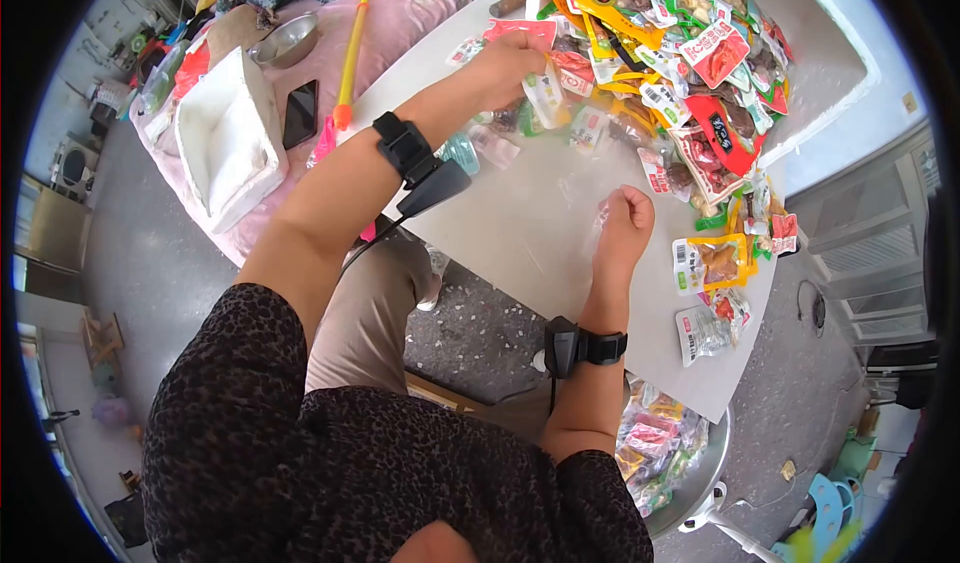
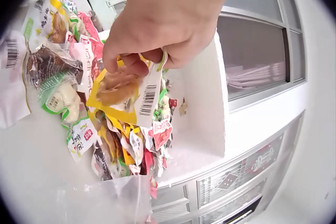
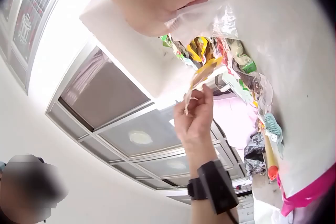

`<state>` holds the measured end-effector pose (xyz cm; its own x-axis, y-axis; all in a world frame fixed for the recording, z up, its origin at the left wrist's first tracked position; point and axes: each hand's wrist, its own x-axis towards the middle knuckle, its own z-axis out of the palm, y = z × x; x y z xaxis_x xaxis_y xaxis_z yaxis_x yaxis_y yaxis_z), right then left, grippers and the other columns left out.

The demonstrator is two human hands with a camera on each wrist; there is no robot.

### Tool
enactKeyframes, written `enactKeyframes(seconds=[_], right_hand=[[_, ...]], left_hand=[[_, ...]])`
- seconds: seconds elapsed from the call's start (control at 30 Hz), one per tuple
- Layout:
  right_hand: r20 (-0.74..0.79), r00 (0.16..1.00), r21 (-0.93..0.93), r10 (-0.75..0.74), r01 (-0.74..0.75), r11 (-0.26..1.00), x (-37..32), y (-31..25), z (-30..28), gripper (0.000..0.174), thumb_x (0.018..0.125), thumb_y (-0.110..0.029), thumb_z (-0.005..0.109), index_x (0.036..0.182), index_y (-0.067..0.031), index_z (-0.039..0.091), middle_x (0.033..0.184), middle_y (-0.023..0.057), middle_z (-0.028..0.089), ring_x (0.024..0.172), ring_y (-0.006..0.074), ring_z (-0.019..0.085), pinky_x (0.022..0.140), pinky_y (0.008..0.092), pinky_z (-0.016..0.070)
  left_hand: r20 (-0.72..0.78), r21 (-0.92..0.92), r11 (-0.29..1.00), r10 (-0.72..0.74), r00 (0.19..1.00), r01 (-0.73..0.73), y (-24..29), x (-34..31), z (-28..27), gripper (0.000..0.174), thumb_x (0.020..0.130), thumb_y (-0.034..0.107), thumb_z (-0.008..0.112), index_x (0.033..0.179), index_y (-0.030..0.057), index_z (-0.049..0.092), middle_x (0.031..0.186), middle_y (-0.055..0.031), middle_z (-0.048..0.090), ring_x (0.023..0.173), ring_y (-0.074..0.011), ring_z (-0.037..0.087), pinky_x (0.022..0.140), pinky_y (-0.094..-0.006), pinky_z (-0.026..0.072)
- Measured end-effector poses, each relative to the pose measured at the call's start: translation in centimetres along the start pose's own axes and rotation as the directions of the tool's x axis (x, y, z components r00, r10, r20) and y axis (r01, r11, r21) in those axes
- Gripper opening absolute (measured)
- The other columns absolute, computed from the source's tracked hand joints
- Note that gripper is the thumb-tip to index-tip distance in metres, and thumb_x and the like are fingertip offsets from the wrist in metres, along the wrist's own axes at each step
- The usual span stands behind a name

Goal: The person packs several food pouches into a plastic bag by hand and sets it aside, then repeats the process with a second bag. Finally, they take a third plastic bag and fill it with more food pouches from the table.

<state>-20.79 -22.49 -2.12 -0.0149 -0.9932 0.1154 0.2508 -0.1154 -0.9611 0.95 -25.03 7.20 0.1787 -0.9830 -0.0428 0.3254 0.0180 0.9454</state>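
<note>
In the head view my left hand [image 1: 507, 71] is over the heap of snack packets at the table's far side. It pinches a snack packet [image 1: 545, 100] by its top edge. Seen from the left wrist, this packet [image 2: 122, 91] has a yellow border, a barcode and a clear window with brown food inside. My right hand [image 1: 626, 225], nearer my body above the white table [image 1: 500, 218], has its fingers curled round a clear plastic bag [image 3: 227, 24]. The bag's thin film [image 2: 107, 200] also shows at the bottom of the left wrist view.
A white foam box [image 1: 830, 83] piled with colourful packets stands at the far right. Loose packets [image 1: 708, 263] lie along the table's right edge. A metal basin [image 1: 715, 453] of packets sits below it. At left, a pink cloth carries a foam tray [image 1: 235, 153] and a phone [image 1: 300, 113].
</note>
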Motion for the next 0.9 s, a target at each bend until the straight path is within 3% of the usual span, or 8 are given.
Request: enactKeyframes(seconds=[0.1,0.13,0.23,0.43,0.6,0.7,0.8,0.9], right_hand=[[0.021,0.998,-0.089,-0.061,0.063,0.994,-0.8,0.0,0.8,0.012,0.076,-0.006,0.051,0.086,0.0006,0.050,0.070,0.0029,0.051,0.061,0.0072,0.046,0.055,0.0186,0.0383],[0.038,0.996,-0.134,-0.079,0.084,0.987,-1.0,0.1,1.0,0.012,0.076,-0.005,0.051,0.086,0.0006,0.051,0.071,0.0031,0.051,0.062,0.0071,0.047,0.056,0.0191,0.0389],[0.103,0.989,-0.227,-0.110,0.131,0.965,-1.7,0.6,1.4,0.011,0.076,-0.005,0.052,0.085,0.0008,0.052,0.073,0.0037,0.052,0.064,0.0070,0.047,0.058,0.0202,0.0404],[0.224,0.973,-0.262,-0.062,0.121,0.957,-2.9,-0.2,2.0,0.011,0.076,-0.005,0.052,0.085,0.0009,0.052,0.073,0.0038,0.053,0.064,0.0073,0.048,0.058,0.0208,0.0409],[0.328,0.939,-0.221,-0.102,0.182,0.958,-3.4,0.1,2.5,0.009,0.077,-0.005,0.052,0.084,0.0005,0.053,0.072,0.0031,0.053,0.062,0.0072,0.048,0.056,0.0204,0.0407],[0.367,0.926,-0.258,-0.084,0.188,0.948,-4.4,-0.2,3.2,0.009,0.077,-0.005,0.052,0.085,0.0001,0.052,0.071,0.0026,0.053,0.062,0.0066,0.048,0.057,0.0198,0.0407],[0.366,0.931,-0.188,-0.007,0.081,0.979,-5.1,-1.3,3.6,0.009,0.077,-0.004,0.052,0.085,0.0002,0.052,0.071,0.0024,0.053,0.062,0.0063,0.048,0.058,0.0192,0.0406],[0.377,0.926,-0.068,-0.038,0.068,0.995,-5.3,-2.1,3.5,0.010,0.077,-0.003,0.052,0.086,0.0010,0.051,0.072,0.0027,0.054,0.063,0.0060,0.048,0.058,0.0186,0.0409]], left_hand=[[0.107,-0.101,0.995,-0.007,0.994,0.018,1.6,-4.9,1.9,0.028,0.071,-0.004,0.045,0.098,0.0009,0.047,0.095,-0.0112,0.054,0.087,-0.0209,0.055,0.079,-0.0338,0.0453],[0.078,-0.020,0.997,-0.079,0.994,0.081,2.8,-7.3,2.8,0.029,0.070,-0.004,0.045,0.097,0.0019,0.049,0.096,-0.0112,0.054,0.087,-0.0208,0.056,0.079,-0.0340,0.0460],[0.312,-0.218,0.971,-0.025,0.950,0.097,0.5,-9.0,1.3,0.031,0.068,-0.005,0.046,0.098,0.0035,0.050,0.097,-0.0101,0.054,0.086,-0.0200,0.056,0.078,-0.0335,0.0469],[0.332,-0.185,0.969,-0.096,0.938,0.165,-1.0,-12.0,-0.9,0.033,0.066,-0.007,0.046,0.096,0.0046,0.050,0.099,-0.0073,0.053,0.085,-0.0159,0.055,0.077,-0.0298,0.0464],[0.242,-0.141,0.965,-0.183,0.953,0.221,-1.8,-12.8,-0.9,0.031,0.066,-0.008,0.044,0.093,0.0047,0.050,0.096,-0.0028,0.052,0.083,-0.0127,0.053,0.075,-0.0275,0.0451],[0.258,-0.145,0.971,-0.147,0.955,0.189,-2.8,-13.2,-1.2,0.031,0.067,-0.008,0.044,0.094,0.0050,0.050,0.095,-0.0019,0.052,0.085,-0.0111,0.051,0.075,-0.0256,0.0428],[0.279,0.028,0.998,-0.070,0.958,0.064,-4.2,-13.0,-2.4,0.030,0.068,-0.007,0.045,0.094,0.0052,0.050,0.095,-0.0005,0.051,0.088,-0.0089,0.049,0.076,-0.0231,0.0399],[0.257,0.115,0.993,-0.053,0.965,0.024,-4.5,-13.4,-2.1,0.028,0.069,-0.005,0.046,0.095,0.0053,0.050,0.095,0.0007,0.051,0.087,-0.0071,0.047,0.075,-0.0213,0.0384]])
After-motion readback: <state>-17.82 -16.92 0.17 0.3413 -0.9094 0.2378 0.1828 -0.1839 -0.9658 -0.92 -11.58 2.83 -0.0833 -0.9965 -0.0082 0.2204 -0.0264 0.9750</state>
